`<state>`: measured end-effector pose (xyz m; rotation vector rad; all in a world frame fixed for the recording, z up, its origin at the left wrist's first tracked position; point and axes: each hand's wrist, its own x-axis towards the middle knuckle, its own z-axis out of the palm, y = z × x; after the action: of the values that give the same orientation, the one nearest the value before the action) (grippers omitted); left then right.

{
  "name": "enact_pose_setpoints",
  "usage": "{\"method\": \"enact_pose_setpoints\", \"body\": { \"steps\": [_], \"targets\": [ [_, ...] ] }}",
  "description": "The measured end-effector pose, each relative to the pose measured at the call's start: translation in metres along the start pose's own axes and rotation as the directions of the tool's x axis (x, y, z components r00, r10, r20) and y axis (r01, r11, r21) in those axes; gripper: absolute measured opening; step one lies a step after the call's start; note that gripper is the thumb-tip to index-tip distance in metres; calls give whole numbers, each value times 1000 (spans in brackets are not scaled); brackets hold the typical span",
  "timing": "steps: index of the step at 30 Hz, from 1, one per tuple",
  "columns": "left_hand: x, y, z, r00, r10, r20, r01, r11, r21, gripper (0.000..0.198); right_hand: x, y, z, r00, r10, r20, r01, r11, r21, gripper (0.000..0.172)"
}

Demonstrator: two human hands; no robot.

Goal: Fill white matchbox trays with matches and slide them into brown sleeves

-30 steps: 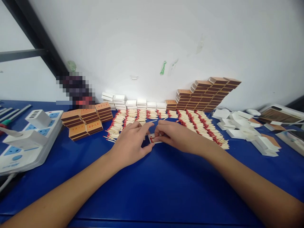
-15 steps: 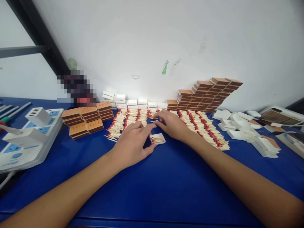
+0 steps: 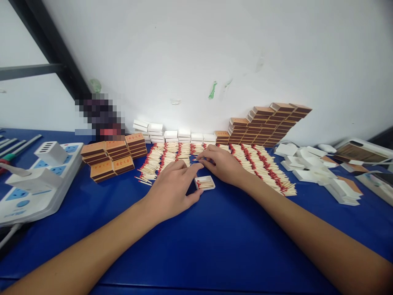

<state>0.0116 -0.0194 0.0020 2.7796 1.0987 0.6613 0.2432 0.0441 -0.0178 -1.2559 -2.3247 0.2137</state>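
A small white matchbox tray (image 3: 213, 185) lies on the blue tabletop with several red-tipped matches (image 3: 205, 184) in it. My left hand (image 3: 170, 190) grips the tray's left end between thumb and fingers. Just behind the tray, my right hand (image 3: 222, 163) has its thumb and fingers pinched together at the near edge of the loose matches (image 3: 260, 168); a match shows at the fingertips. These loose matches are spread in rows, their red heads forming bands, and my right hand hides part of them.
Brown-and-orange matchboxes (image 3: 258, 129) are stacked along the wall at right, with more matchboxes (image 3: 113, 157) at left. White trays (image 3: 184, 135) line the wall between them. Loose white trays (image 3: 310, 164) are heaped at right. A power strip (image 3: 43, 180) with plugs stands far left.
My right fingertips have shifted slightly left and nearer at the edge of the matches. My left hand keeps the tray almost where it was; the whole view has tilted a little.
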Motion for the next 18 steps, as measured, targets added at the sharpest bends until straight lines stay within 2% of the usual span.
{"method": "enact_pose_setpoints", "body": {
  "steps": [8, 12, 15, 18],
  "targets": [
    [0, 0, 2, 1000, -15, 10, 15, 1000, 2, 51, 5, -2, 1, 999, 40, 13, -40, 999, 30, 10],
    [2, -2, -1, 999, -48, 5, 48, 999, -8, 50, 5, -3, 1, 995, 83, 59, -82, 996, -22, 8],
    [3, -3, -2, 998, -67, -11, 67, 998, -15, 51, 2, -3, -4, 991, 104, 84, -98, 992, -74, 8],
    [3, -2, -3, 995, -96, -18, 96, 995, -24, 54, -6, -3, -16, 994, 70, 80, -64, 995, -81, 10]
  ]
}}
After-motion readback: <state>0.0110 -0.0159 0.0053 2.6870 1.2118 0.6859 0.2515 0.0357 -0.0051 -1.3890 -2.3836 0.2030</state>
